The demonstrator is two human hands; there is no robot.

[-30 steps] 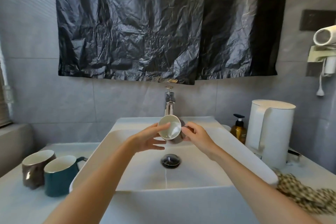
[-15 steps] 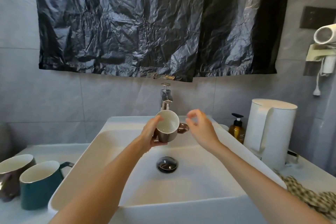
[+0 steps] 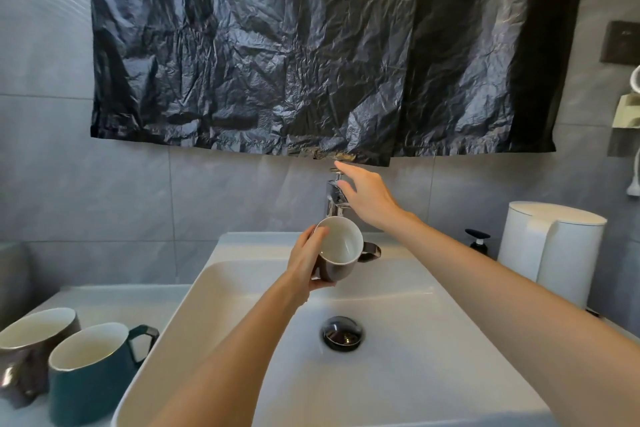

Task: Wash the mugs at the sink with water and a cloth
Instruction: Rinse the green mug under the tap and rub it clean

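My left hand point(image 3: 306, 262) grips a brown mug point(image 3: 341, 250) with a white inside, tilted toward me over the white sink point(image 3: 398, 291), its handle pointing right, just below the spout. My right hand point(image 3: 369, 196) reaches up to the chrome tap point(image 3: 334, 198), fingers extended over its lever. No water is running. On the counter at the left stand a teal mug point(image 3: 86, 374) and a brown mug point(image 3: 31, 347), both upright. No cloth is in view.
A white kettle point(image 3: 550, 253) and a dark soap pump point(image 3: 478, 241) stand right of the sink. The dark drain plug point(image 3: 343, 333) sits mid-basin. A black plastic sheet point(image 3: 311, 45) hangs above the tap.
My right hand has let go of the mug's handle and risen to the tap. My left hand keeps the mug and has lifted it a little under the spout.
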